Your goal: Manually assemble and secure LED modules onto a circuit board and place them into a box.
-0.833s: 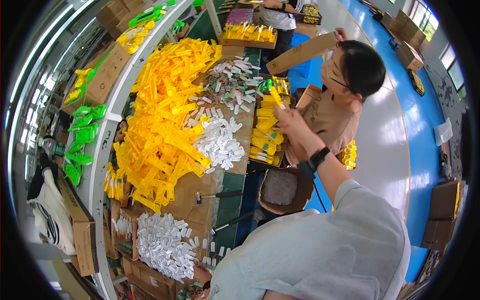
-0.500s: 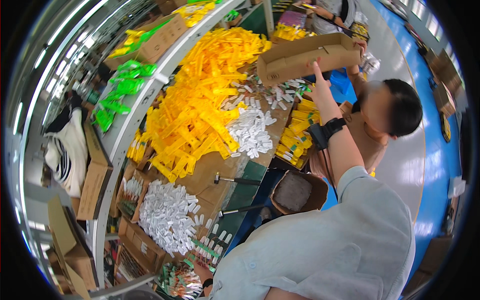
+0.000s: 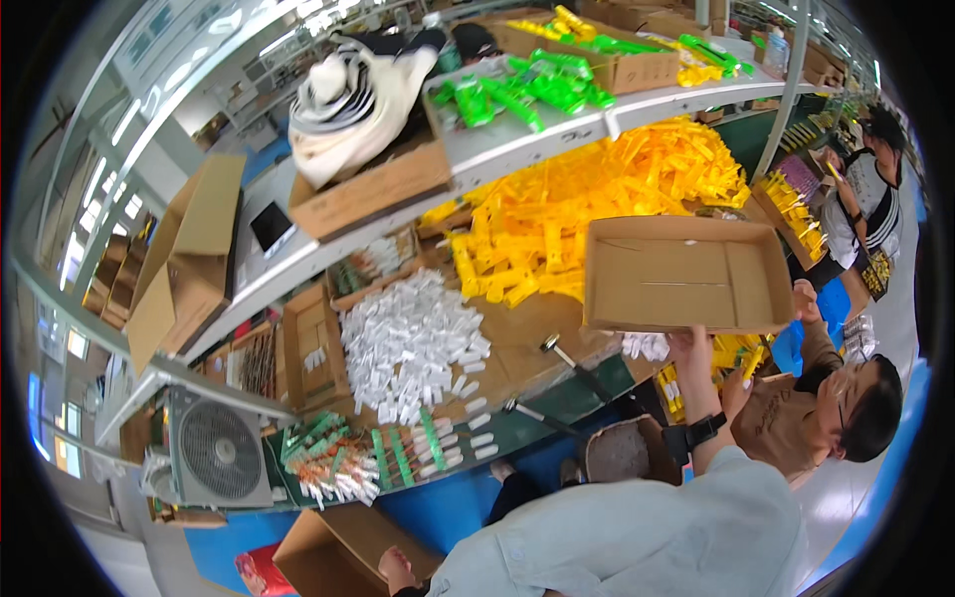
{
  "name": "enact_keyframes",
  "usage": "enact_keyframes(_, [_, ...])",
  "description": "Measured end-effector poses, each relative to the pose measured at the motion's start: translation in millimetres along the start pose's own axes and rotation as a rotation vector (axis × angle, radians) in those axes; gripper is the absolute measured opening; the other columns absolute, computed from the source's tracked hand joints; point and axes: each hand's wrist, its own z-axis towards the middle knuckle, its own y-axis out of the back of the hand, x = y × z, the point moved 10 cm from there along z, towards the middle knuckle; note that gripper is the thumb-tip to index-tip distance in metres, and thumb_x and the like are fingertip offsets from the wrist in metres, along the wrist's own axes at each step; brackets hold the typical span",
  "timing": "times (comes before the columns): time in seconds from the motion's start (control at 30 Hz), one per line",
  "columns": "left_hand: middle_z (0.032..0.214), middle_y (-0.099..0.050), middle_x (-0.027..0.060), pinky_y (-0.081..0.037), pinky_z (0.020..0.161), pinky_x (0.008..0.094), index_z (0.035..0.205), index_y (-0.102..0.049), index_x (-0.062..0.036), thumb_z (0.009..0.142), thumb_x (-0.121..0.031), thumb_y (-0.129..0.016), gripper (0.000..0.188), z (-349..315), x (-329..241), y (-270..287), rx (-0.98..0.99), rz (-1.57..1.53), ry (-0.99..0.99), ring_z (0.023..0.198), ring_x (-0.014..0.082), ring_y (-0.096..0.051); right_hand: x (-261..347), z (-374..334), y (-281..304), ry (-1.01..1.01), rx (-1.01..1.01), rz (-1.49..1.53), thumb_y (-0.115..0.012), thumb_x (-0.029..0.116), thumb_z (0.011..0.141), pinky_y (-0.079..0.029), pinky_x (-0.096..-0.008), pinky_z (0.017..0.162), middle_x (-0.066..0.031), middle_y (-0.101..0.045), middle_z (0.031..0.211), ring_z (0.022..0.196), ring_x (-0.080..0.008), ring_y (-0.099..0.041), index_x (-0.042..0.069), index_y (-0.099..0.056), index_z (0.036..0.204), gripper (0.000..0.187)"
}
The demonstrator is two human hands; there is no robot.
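A shallow cardboard tray [image 3: 686, 316] is held up above the bench, its inside toward me. My right hand [image 3: 691, 350] grips its lower edge, fingers partly hidden. A co-worker's hand [image 3: 806, 301] is at its right corner. Low at the front, my left hand [image 3: 396, 567] is curled closed beside an open cardboard box [image 3: 343, 552]; nothing shows in it. Behind the tray lies a heap of yellow plastic pieces [image 3: 517, 249]. White small pieces [image 3: 413, 343] are piled left of it. Green strips with white pieces attached [image 3: 398, 453] lie along the bench's front edge.
Two hammers [image 3: 572, 363] lie at the bench edge above a lined bin [image 3: 622, 453]. A metal shelf [image 3: 477, 164] crosses overhead, carrying boxes, green pieces and a cloth. A fan unit [image 3: 219, 453] stands left. The co-worker [image 3: 796, 423] is close on my right.
My view has swung left. My left hand has left the green strips on the bench and is now down by the floor box. The tray, still in my right hand, has tilted its inside toward me.
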Motion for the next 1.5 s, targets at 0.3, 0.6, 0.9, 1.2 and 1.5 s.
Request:
enact_keyframes(0.3, [0.118,-0.065,0.0123,-0.051,0.078,0.0328,0.131,-0.055,-0.0071,0.095,-0.06,-0.052,0.064,-55,-93,-82,0.473,0.056,-0.244,0.102,0.0219,-0.062,-166,-187,-182,-0.675,0.666,-0.319,-0.061,0.018,0.088,-0.046,-0.0497,0.1,-0.0083,-0.052,0.131,0.124,-0.0235,-0.051,0.008,-0.04,0.136,0.054])
enact_keyframes(0.6, [0.147,-0.042,0.014,-0.041,0.106,0.043,0.15,-0.03,-0.0089,0.096,-0.033,-0.053,0.064,-139,-230,-111,0.841,-0.346,-0.43,0.132,0.0288,-0.046,-264,-328,-233,-1.233,0.968,-0.835,-0.06,0.034,0.092,-0.054,-0.0411,0.086,-0.0114,-0.063,0.124,0.105,-0.0229,-0.066,0.007,-0.052,0.132,0.049])
enact_keyframes(0.9, [0.137,-0.045,0.0153,-0.033,0.107,0.036,0.146,-0.029,-0.0022,0.084,-0.017,-0.054,0.069,-159,-281,-101,0.737,-0.026,-0.773,0.127,0.0244,-0.043,-281,-292,-341,0.219,1.222,-1.334,-0.069,0.015,0.081,-0.055,-0.0393,0.072,-0.0156,-0.071,0.086,0.078,-0.0309,-0.069,0.004,-0.069,0.097,0.019])
enact_keyframes(1.2, [0.135,-0.052,0.0134,-0.045,0.1,0.0402,0.14,-0.04,-0.0039,0.088,-0.021,-0.051,0.056,-89,-239,-134,1.01,-0.285,-0.362,0.121,0.0279,-0.054,-258,-221,-295,0.23,1.039,-1.577,-0.061,0.004,0.081,-0.053,-0.04,0.075,-0.0169,-0.068,0.087,0.083,-0.0334,-0.067,0.003,-0.069,0.096,0.017])
enact_keyframes(1.5, [0.127,-0.06,0.0126,-0.049,0.096,0.0397,0.134,-0.049,-0.0036,0.088,-0.037,-0.053,0.057,-117,-264,-179,0.957,-0.107,-0.378,0.115,0.0276,-0.059,-201,-184,-181,0.217,0.819,-1.948,-0.068,0.023,0.078,-0.052,-0.0441,0.075,-0.0153,-0.07,0.088,0.084,-0.0358,-0.066,0.007,-0.072,0.088,0.02])
